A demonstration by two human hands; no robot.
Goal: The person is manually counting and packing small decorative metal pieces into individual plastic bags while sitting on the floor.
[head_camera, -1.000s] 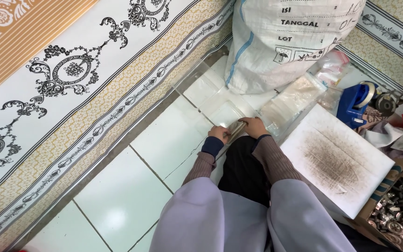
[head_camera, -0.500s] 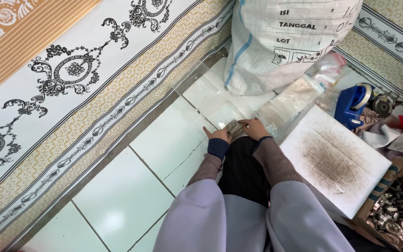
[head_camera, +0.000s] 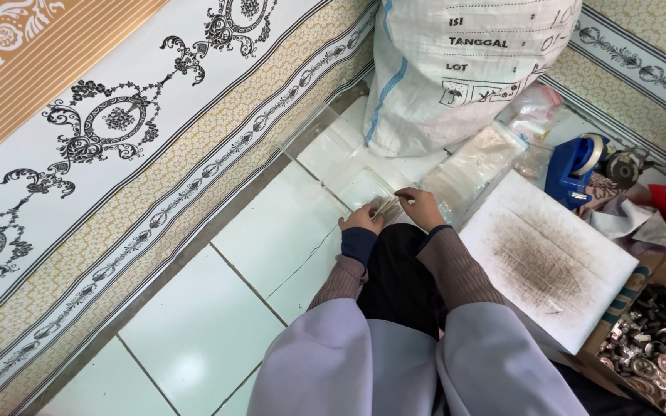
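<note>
The person is sitting on the white tiled floor (head_camera: 217,323) and looking down at two hands held close together. The left hand (head_camera: 362,219) is resting low, just above the dark cloth on the lap, and its fingers are pinching one end of a small clear plastic bag (head_camera: 385,206). The right hand (head_camera: 422,206) is pinching the other end of the same bag, so both grips are narrow and closed on it. The bag is sitting between the two hands, right over the floor tiles, and it is too small to tell what is inside.

Half a second ago the hands were a little closer to the lap and pressed nearer together. Now they are sitting a bit farther forward, and the bag is showing more clearly between them.

Just past the hands, flat clear plastic bags (head_camera: 364,181) are lying on the floor. A big white woven sack (head_camera: 456,69) is standing behind them. To the right a white board (head_camera: 549,262) with a dark smudge is lying beside the right arm. A blue tape dispenser (head_camera: 572,166) is sitting beyond the board. A cardboard box of small metal parts (head_camera: 657,350) is sitting at the far right, near the board's corner
</note>
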